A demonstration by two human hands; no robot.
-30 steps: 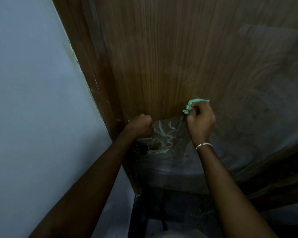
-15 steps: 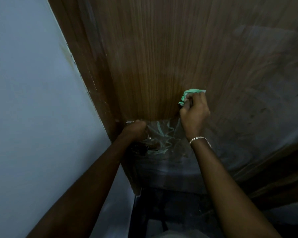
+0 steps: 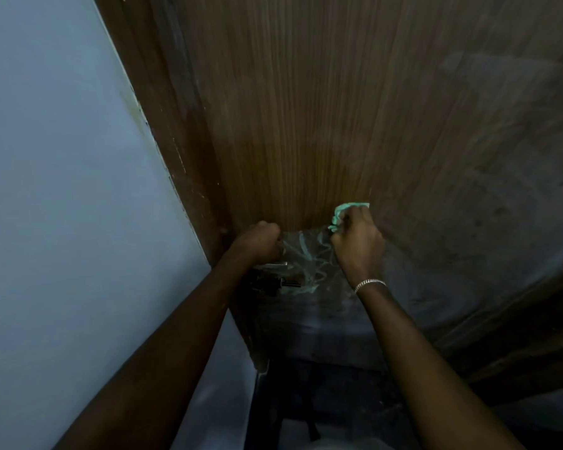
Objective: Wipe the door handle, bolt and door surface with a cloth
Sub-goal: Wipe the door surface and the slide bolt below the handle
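The left hand (image 3: 260, 243) is curled tight, seemingly round the door handle (image 3: 275, 264), which is mostly hidden. Just right of the handle, the right hand (image 3: 358, 246) clutches a green cloth (image 3: 343, 212). It looks soft and light, best held wadded, and is pressed against the wooden door (image 3: 306, 108).

left grip (image 3: 259, 243): bare | right grip (image 3: 358, 241): bare | right wrist (image 3: 363, 271): thin silver chain bracelet (image 3: 369, 283)

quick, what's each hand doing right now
Left hand: curled at the edge of the brown wooden door; grip cannot be told.
Right hand: holding a crumpled green cloth.
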